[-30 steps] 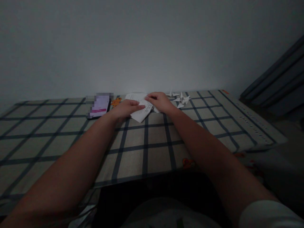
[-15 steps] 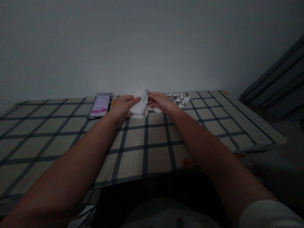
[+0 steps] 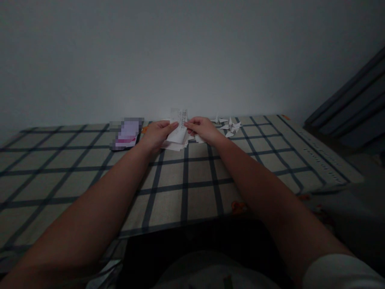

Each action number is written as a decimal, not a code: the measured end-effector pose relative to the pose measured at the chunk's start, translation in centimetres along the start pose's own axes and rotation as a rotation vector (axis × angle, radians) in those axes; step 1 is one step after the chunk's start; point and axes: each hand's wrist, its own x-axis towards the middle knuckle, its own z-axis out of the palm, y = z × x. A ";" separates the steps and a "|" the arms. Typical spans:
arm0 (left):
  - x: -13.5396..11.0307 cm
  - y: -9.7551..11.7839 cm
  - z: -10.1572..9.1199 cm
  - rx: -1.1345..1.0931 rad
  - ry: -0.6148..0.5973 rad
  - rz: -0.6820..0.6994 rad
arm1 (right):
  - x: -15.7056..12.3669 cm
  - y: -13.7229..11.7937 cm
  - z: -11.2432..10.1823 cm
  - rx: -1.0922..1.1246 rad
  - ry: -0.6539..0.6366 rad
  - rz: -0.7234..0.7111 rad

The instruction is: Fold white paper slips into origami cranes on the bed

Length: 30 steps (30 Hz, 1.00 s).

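Note:
A white printed paper slip [image 3: 180, 126] stands lifted off the checked cloth [image 3: 186, 176], pinched from both sides. My left hand [image 3: 156, 134] grips its left edge with thumb and fingers closed. Its right edge is held by my right hand [image 3: 203, 129], also closed. More white paper [image 3: 173, 145] lies flat just under the hands.
A phone with a lit purple screen [image 3: 126, 134] lies left of my left hand. Two or three folded white paper cranes [image 3: 230, 127] sit to the right of my right hand, near the wall. A dark slanted panel [image 3: 349, 104] is at far right.
The paper slip lay flat on the cloth under both hands; both hands have since raised it upright and brought it a little higher between them.

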 end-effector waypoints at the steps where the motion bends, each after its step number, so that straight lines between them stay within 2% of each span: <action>1: 0.0 0.1 0.0 0.006 -0.003 -0.005 | 0.0 0.0 0.0 -0.005 -0.002 -0.005; 8: -1.2 1.3 0.8 0.002 -0.064 -0.082 | 0.1 0.4 -0.2 0.086 -0.017 -0.013; 13: -1.4 1.4 0.9 0.019 -0.098 -0.144 | 0.2 0.6 -0.3 -0.003 0.011 -0.062; 21: -1.4 1.2 1.2 0.018 -0.061 -0.056 | 0.0 0.4 -0.1 -0.091 0.007 -0.112; 30: -1.0 0.8 1.0 0.049 -0.058 -0.088 | 0.1 0.5 -0.2 -0.112 0.018 -0.116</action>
